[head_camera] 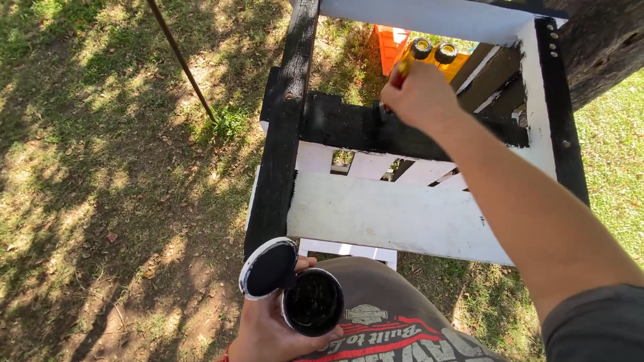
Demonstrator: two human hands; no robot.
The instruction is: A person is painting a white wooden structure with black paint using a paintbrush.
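Observation:
My left hand [268,332] holds an open can of black paint [312,302] together with its round lid [268,268], low in the view near my shirt. My right hand [419,97] grips a paintbrush [397,75] with a yellow and red handle; its bristles rest on a black-painted crosspiece [349,127] of a wooden frame. The frame [396,214] is partly white and partly black, with a black upright [285,134] on its left side.
Grass and bare soil with leaf shade lie to the left. A thin rod [181,60] stands slanted in the ground. An orange and yellow toy truck [419,53] sits behind the frame. A tree trunk [604,40] rises at the top right.

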